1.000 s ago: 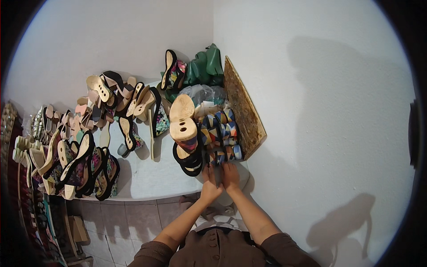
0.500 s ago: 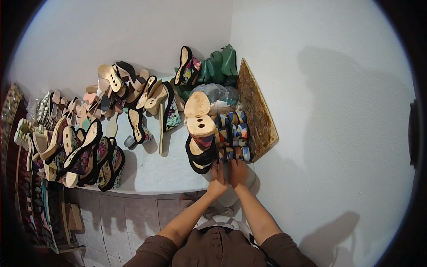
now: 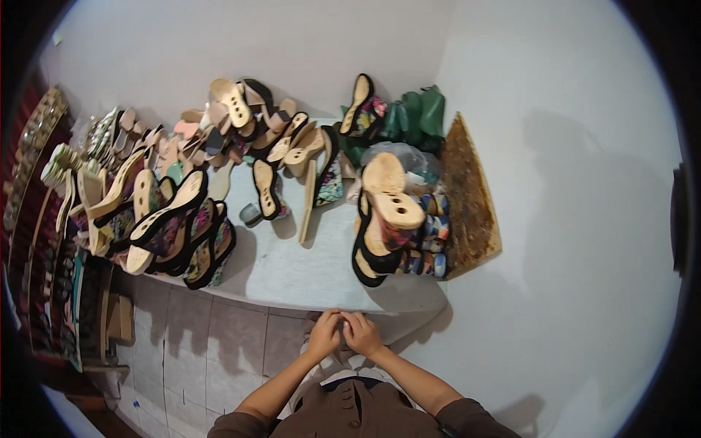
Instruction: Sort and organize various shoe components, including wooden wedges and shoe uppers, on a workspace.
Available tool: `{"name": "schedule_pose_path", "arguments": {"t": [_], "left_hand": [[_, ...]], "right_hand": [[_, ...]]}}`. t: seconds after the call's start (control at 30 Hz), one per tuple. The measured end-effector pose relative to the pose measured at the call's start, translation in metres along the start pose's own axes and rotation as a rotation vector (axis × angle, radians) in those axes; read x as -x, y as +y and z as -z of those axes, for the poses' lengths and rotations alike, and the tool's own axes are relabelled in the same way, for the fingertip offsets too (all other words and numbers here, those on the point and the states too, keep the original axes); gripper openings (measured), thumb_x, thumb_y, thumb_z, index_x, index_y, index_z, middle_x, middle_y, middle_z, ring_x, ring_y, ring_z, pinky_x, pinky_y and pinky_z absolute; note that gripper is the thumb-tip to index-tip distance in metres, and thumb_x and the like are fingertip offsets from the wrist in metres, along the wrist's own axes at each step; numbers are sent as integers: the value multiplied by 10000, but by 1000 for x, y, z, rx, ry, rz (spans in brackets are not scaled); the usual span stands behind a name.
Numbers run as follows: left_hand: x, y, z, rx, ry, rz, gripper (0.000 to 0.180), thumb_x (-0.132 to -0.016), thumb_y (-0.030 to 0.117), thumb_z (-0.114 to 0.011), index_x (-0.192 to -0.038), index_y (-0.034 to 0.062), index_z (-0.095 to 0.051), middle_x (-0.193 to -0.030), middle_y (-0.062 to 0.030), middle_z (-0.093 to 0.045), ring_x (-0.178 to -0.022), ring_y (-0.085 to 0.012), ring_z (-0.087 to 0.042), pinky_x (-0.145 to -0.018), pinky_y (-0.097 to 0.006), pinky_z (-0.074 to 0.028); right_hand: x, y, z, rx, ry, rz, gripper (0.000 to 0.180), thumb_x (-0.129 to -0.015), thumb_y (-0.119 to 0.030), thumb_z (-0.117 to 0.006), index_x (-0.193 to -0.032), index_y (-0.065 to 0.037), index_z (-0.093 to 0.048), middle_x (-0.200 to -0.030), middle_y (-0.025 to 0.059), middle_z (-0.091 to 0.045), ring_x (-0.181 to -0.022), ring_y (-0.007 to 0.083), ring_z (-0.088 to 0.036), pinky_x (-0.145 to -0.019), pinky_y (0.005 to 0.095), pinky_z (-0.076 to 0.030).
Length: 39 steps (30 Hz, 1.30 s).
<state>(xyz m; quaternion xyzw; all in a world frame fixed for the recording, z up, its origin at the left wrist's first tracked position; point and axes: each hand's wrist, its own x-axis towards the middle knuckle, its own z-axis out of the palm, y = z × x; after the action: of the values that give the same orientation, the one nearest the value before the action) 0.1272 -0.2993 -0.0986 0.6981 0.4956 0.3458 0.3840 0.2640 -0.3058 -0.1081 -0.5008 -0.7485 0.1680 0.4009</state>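
My left hand (image 3: 324,336) and my right hand (image 3: 361,334) meet fingertip to fingertip just off the table's front edge. Their fingers are curled in, and whatever might be between them is too small or hidden to make out. Straight ahead, on the white table (image 3: 285,274), leans a pile of wedge soles (image 3: 387,212) with pale tops, dark holes and black rims. Right beside it stand several wedge heels with a blue and orange pattern (image 3: 435,237). Both hands are apart from these piles.
A rough brown board (image 3: 473,208) stands against the right wall. Floral wedge soles (image 3: 182,226) crowd the table's left end. Green plastic pieces (image 3: 416,117) and a clear bag (image 3: 401,160) lie at the back. A shelf rack (image 3: 47,241) with small items stands far left.
Both hands have drawn back from the patterned heels toward my body, and their fingertips now meet. The view has shifted, so the table's things appear farther right.
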Motion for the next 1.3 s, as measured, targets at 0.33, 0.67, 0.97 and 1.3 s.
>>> {"name": "schedule_pose_path", "arguments": {"t": [0.33,0.67,0.97,1.3], "left_hand": [[-86,-23,102,-39,357,49,389,-702,-92,-399,-1063,10,-501,-1089,-141,-444,-916,-250,-527,-726,-295,-446],[-155,-38,171,-42,485,-23,330,-724,-56,-443,-1041,12,-508,-1029,-138,-483,-893,-259,-542,-738,-323,-456],[-200,-53,193,-129,537,-23,307,-727,-6,-462,-1031,10,-503,-1012,-161,-480,-910,-310,-512,-799,-365,-426],[-223,-64,193,-275,431,32,415,-729,181,-583,-1108,35,-500,-1120,-181,-452,-1018,-337,-461,-861,-418,-378]], "right_hand": [[-170,-6,-106,-81,209,-383,499,-792,-265,-591,-1171,1,-407,-861,154,-563,-766,298,-568,-647,380,-462],[-237,-17,-118,-70,358,-476,255,-739,-170,-585,-939,-14,-557,-763,124,-574,-639,280,-568,-579,371,-444],[-349,-29,-97,-102,604,-366,283,-748,-182,-608,-939,20,-557,-804,143,-570,-651,280,-561,-597,354,-445],[-357,52,-111,301,564,-625,716,-715,-303,-657,-1254,26,-320,-1171,235,-408,-1058,402,-393,-913,455,-313]]}}
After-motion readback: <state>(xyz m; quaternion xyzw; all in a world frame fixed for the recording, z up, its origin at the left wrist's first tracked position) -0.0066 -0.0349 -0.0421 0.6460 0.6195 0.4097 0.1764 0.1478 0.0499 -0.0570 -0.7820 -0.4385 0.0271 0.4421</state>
